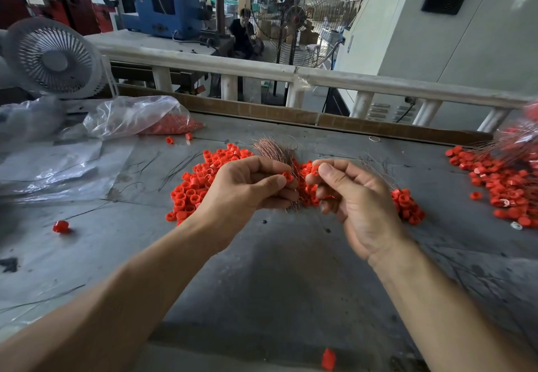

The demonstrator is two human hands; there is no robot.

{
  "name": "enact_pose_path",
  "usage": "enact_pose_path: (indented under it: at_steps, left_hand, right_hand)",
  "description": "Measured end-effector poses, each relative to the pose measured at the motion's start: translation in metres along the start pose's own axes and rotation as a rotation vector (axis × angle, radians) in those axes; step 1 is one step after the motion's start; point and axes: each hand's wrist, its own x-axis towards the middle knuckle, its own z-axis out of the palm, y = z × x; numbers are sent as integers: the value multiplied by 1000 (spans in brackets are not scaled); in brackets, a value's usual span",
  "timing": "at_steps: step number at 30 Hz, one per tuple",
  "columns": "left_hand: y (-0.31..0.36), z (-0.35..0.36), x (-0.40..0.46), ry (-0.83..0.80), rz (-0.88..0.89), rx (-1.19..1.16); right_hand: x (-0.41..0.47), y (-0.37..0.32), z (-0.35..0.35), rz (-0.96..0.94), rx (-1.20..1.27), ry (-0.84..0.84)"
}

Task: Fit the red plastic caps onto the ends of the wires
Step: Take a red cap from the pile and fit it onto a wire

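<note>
My left hand [247, 188] grips a bundle of thin copper-coloured wires [275, 150] that fans out above its fingers, and its thumb and forefinger pinch a red cap [287, 176]. My right hand [355, 197] is close beside it, fingers curled, pinching another red cap [314, 170] at the fingertips. Both hands hover over a heap of loose red caps [198, 185] on the grey table [276, 269]. Whether a wire end sits in either cap is too fine to tell.
A second heap of red caps with wires [506, 185] lies at the right edge. A plastic bag holding caps [139, 118] and a small fan [52, 57] stand at the back left. Stray caps [61, 226] and loose wires [174, 168] lie on the left. A cardboard strip [262, 109] borders the far edge.
</note>
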Motion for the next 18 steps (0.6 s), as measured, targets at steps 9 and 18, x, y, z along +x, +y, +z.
enact_pose_path:
  at_steps: [9, 18]
  left_hand:
    - [0, 0, 0, 4, 2, 30]
    - [2, 1, -3, -6, -3, 59]
  right_hand:
    - [0, 4, 2, 39, 41, 8]
    - [1, 7, 3, -19, -4, -20]
